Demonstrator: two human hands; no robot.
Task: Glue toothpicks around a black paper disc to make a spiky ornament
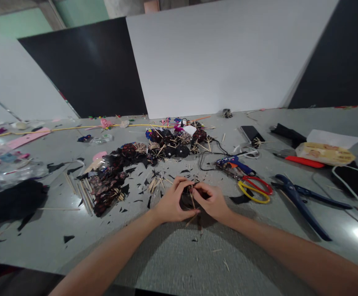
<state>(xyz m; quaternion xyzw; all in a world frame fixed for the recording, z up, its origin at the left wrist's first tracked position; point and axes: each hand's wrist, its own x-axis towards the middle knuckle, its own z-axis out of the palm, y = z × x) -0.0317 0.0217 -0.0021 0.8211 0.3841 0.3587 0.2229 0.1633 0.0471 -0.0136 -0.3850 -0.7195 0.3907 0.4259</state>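
My left hand [173, 204] curves around the left side of a small dark cloth piece with thin wooden sticks [186, 200], thumb and fingers closed on it. From the right, my right hand [212, 202] pinches the same piece near its top, fingertips close to a stick. The fingers hide much of it, and some sticks poke out below. Just beyond my left hand lies a loose bundle of short sticks [156, 183]. Scissors with one red and one yellow handle [254, 190] lie to the right of my right hand.
Behind the hands runs a pile of stick-ribbed dark pieces [163, 144]. Patterned dark cloth [106, 185] lies left. A blue glue gun [242, 165], blue cutters [299, 201], a red-handled knife [304, 161], a phone [252, 135] and a yellow packet [325, 154] lie right. Black scraps litter the table.
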